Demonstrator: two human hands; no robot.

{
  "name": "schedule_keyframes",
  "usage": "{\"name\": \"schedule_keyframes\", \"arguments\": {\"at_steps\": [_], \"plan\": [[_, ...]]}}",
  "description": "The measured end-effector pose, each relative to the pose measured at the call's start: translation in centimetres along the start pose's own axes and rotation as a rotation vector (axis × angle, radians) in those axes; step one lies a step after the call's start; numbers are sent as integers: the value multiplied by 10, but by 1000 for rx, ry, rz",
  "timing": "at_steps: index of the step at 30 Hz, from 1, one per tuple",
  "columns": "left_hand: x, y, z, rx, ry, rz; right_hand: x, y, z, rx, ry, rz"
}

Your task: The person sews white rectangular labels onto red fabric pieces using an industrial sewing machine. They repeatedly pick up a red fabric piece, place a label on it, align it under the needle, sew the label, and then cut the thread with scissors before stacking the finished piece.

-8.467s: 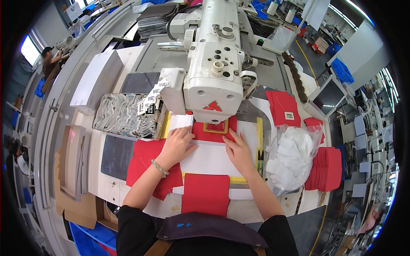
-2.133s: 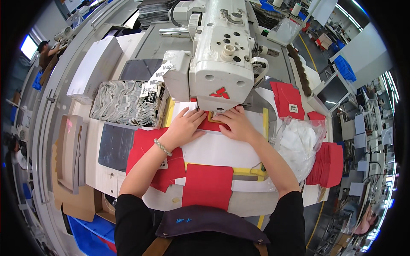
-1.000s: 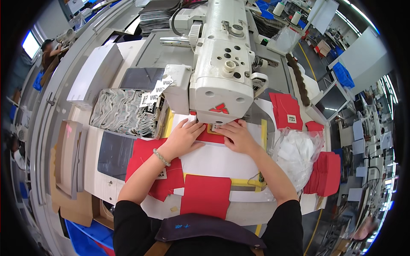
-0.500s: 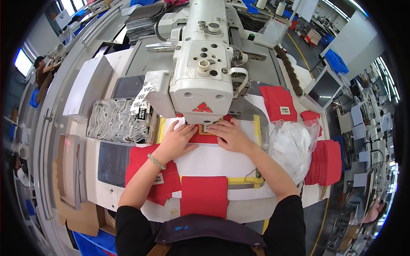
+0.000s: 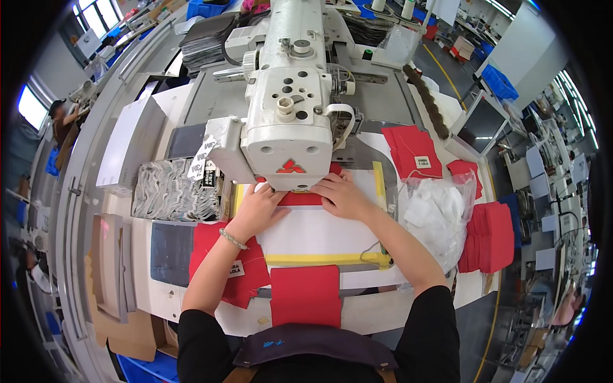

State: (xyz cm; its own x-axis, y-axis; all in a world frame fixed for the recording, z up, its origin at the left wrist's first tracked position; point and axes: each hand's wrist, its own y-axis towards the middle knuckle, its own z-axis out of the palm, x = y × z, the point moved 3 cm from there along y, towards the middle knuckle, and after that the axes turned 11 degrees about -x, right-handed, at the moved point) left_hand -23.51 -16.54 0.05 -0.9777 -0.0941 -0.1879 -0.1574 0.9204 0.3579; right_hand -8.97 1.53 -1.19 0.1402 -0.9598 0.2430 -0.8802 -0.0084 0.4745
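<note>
A red fabric piece (image 5: 301, 200) lies under the head of a white sewing machine (image 5: 288, 143), on a white sheet (image 5: 313, 231) edged with yellow tape. My left hand (image 5: 257, 212) rests at the left end of this piece, fingers stretched forward and thumb apart. At the right end, my right hand (image 5: 345, 195) lies with its fingers extended over the fabric. The machine head hides some fingertips and the far part of the piece. Nearer to me is another red piece (image 5: 305, 297). Under my left forearm lie red pieces with a pale label (image 5: 236, 269).
Left of the machine stand a box of bundled pale labels (image 5: 175, 189) and a white carton (image 5: 129, 147). On the right are a clear bag of white pieces (image 5: 437, 214), a red stack (image 5: 488, 237), labelled red pieces (image 5: 412, 152) and a screen (image 5: 480, 127).
The taped white sheet and red piece have slid away from me, farther under the machine head, with both hands on them. The whole view has also shifted a little.
</note>
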Motion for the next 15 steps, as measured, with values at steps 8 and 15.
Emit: {"name": "schedule_keyframes", "arguments": {"at_steps": [8,15], "plan": [[0,-1,-3,-9,-18,-5,3,-2,-1,-125,-19,-49],[2,-2,-1,-24,-36,-1,3,-15,-6,-56,-125,-103]]}}
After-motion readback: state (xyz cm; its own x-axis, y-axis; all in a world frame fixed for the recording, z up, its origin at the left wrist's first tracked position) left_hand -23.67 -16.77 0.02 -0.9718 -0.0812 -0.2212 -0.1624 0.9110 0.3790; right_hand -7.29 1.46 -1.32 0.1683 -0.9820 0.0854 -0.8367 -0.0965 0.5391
